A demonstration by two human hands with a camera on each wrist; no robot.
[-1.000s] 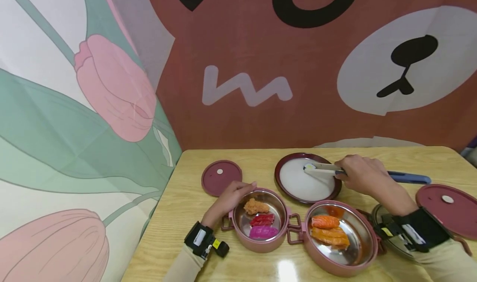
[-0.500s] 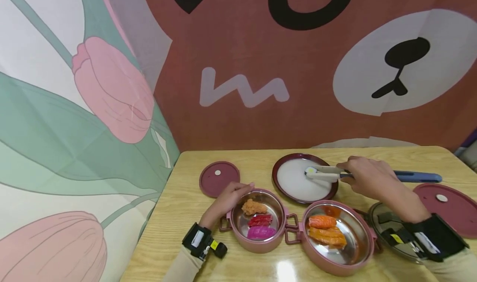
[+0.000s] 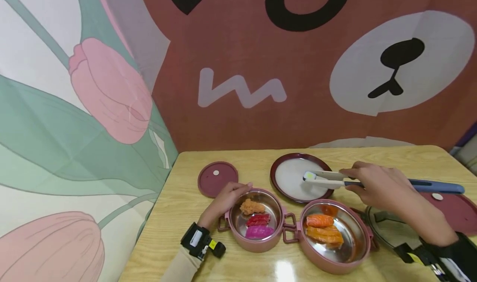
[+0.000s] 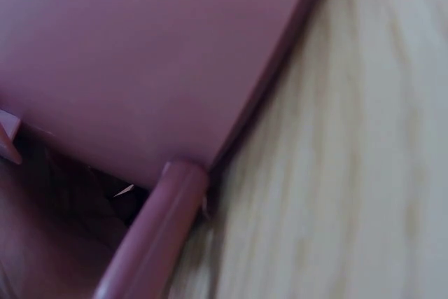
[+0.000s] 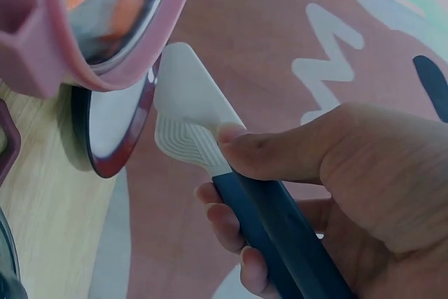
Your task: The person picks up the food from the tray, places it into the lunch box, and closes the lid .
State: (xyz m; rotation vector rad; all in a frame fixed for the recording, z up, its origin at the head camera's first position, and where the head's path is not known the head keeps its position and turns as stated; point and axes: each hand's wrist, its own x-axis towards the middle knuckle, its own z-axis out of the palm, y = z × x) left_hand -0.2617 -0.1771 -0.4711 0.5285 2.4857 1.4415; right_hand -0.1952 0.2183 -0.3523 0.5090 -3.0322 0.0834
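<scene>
In the head view, my left hand (image 3: 229,197) holds the small pink pot (image 3: 257,245) at its left rim. The pot holds a fried chicken piece (image 3: 251,206), red strips (image 3: 258,220) and a magenta piece (image 3: 259,231). My right hand (image 3: 387,189) grips white-tipped tongs (image 3: 328,183) with blue handles, thumb on top and fingers beneath in the right wrist view. At the tips is a small white piece with a yellow centre (image 3: 309,176), over the dark-rimmed plate (image 3: 292,180). Whether it touches the plate cannot be told.
A larger pink pot (image 3: 331,265) with orange and salmon-coloured pieces (image 3: 323,232) stands right of the small one, handles close together. A round maroon lid (image 3: 216,182) lies at left. A glass lid (image 3: 391,232) and another maroon lid (image 3: 458,211) lie at right, partly under the right arm.
My right hand and the tongs have shifted right and slightly nearer. The white and yellow piece stays at the tips, nearer the plate's right side. My left hand stays on the small pot.
</scene>
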